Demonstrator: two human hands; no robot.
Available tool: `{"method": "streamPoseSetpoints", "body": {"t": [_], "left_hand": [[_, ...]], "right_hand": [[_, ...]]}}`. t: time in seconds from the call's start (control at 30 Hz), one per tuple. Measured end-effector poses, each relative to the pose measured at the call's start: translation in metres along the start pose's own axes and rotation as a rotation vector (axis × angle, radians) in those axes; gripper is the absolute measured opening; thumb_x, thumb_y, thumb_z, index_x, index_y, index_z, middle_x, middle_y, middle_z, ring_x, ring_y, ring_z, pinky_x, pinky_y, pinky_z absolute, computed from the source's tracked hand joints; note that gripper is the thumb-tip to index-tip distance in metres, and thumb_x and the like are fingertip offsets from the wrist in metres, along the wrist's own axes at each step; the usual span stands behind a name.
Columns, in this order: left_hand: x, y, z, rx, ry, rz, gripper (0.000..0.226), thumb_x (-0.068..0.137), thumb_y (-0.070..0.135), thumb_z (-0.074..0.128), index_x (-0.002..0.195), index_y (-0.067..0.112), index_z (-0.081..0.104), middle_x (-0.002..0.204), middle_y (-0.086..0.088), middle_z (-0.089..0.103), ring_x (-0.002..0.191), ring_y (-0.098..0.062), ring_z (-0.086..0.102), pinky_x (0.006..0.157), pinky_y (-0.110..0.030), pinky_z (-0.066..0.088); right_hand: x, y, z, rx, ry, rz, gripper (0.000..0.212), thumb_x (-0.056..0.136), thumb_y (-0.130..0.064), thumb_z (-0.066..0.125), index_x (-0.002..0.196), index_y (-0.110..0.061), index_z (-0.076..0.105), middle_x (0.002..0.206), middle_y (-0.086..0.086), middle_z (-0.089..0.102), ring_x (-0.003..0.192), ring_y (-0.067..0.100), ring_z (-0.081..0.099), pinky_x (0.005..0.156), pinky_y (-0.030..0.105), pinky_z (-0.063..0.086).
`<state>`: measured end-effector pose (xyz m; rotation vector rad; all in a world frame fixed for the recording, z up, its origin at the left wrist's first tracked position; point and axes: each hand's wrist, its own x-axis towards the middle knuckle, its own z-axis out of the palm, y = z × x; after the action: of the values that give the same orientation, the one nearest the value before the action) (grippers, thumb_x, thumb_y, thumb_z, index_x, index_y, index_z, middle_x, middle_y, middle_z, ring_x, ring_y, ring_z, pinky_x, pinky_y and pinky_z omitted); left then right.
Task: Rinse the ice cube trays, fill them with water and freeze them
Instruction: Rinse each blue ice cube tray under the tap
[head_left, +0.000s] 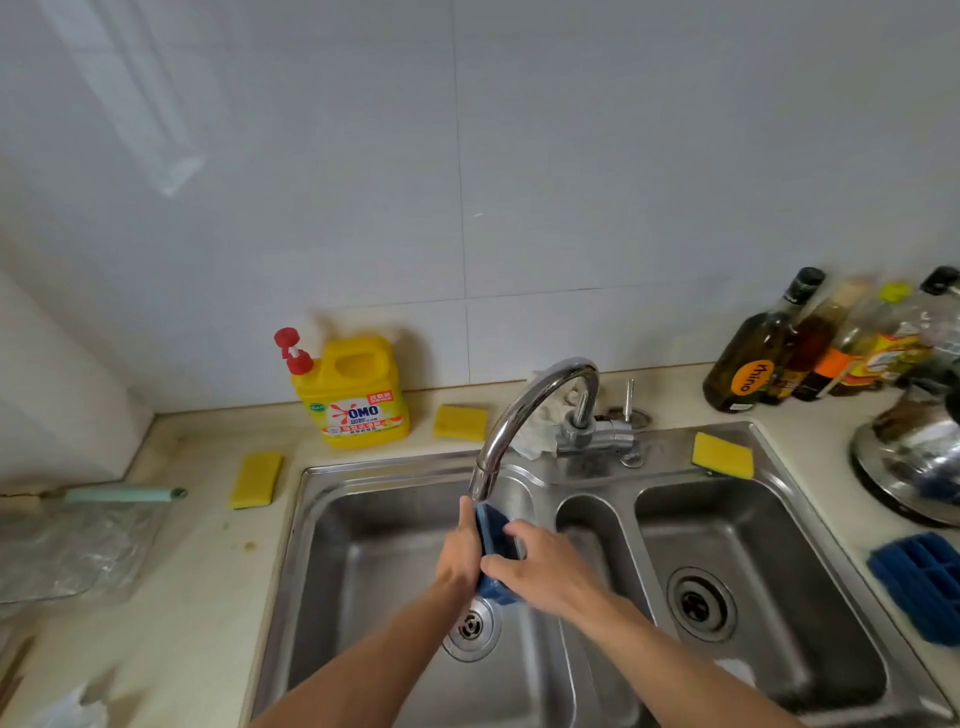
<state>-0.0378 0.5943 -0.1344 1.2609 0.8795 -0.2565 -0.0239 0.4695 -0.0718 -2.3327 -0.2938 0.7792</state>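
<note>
A blue ice cube tray (496, 535) stands almost on edge over the left basin of the steel sink (384, 525), right under the spout of the chrome tap (524, 415). My left hand (460, 551) grips its left side. My right hand (545, 569) holds its right side, with thumb and fingers curled round the rim. Most of the tray is hidden between the two hands. Whether water is running I cannot tell. A second blue ice cube tray (922, 584) lies on the counter at the right edge, cells up.
A yellow detergent jug (356, 395) stands behind the sink. Three yellow sponges lie around the sink: one on the left counter (257, 479), one at the wall (460, 422), one on the sink rim (723, 455). Bottles (810, 348) and a steel kettle (914, 457) crowd the right. Clear plastic (67, 545) lies left.
</note>
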Motion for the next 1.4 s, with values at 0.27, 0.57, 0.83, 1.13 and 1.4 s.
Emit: {"method": "streamPoseSetpoints", "body": {"t": [0.27, 0.57, 0.83, 1.13, 1.4], "left_hand": [[0.035, 0.016, 0.006, 0.128, -0.087, -0.004, 0.029, 0.100, 0.022, 0.048, 0.091, 0.008, 0.071, 0.090, -0.018, 0.076, 0.090, -0.036, 0.071, 0.092, -0.051, 0.058], [0.042, 0.017, -0.006, 0.204, -0.194, 0.021, 0.027, 0.097, 0.022, 0.050, 0.091, 0.006, 0.072, 0.075, -0.009, 0.075, 0.071, -0.024, 0.069, 0.070, -0.036, 0.058], [0.042, 0.023, 0.003, 0.222, -0.238, 0.014, 0.052, 0.102, 0.052, 0.042, 0.095, 0.009, 0.070, 0.081, -0.008, 0.078, 0.075, -0.024, 0.074, 0.069, -0.032, 0.059], [0.039, 0.032, 0.001, 0.316, -0.179, 0.015, 0.049, 0.101, 0.053, 0.042, 0.087, 0.011, 0.063, 0.075, -0.006, 0.073, 0.068, -0.018, 0.071, 0.064, -0.029, 0.058], [0.043, 0.039, -0.009, 0.513, -0.137, 0.070, 0.044, 0.102, 0.047, 0.043, 0.083, 0.015, 0.066, 0.085, -0.009, 0.073, 0.079, -0.022, 0.070, 0.087, -0.040, 0.059]], "right_hand": [[0.026, 0.001, -0.004, 0.063, 0.031, 0.088, 0.050, 0.069, -0.060, 0.059, 0.109, -0.029, 0.058, 0.084, -0.007, 0.069, 0.068, 0.011, 0.067, 0.062, 0.031, 0.056], [0.028, -0.004, 0.001, 0.162, -0.041, 0.123, 0.044, 0.082, -0.050, 0.063, 0.117, -0.029, 0.046, 0.094, -0.001, 0.066, 0.066, 0.012, 0.066, 0.048, 0.017, 0.049], [0.029, 0.002, -0.005, 0.221, -0.039, 0.170, 0.045, 0.073, -0.056, 0.062, 0.107, -0.030, 0.047, 0.084, 0.002, 0.071, 0.047, 0.009, 0.066, 0.045, 0.020, 0.050], [0.037, 0.004, -0.007, 0.260, -0.059, 0.154, 0.044, 0.071, -0.059, 0.063, 0.102, -0.032, 0.046, 0.087, 0.001, 0.074, 0.055, 0.014, 0.072, 0.053, 0.023, 0.057], [0.046, 0.004, -0.003, 0.226, -0.087, 0.165, 0.054, 0.068, -0.060, 0.061, 0.110, -0.029, 0.046, 0.091, -0.001, 0.073, 0.058, 0.016, 0.074, 0.049, 0.019, 0.052]]}}
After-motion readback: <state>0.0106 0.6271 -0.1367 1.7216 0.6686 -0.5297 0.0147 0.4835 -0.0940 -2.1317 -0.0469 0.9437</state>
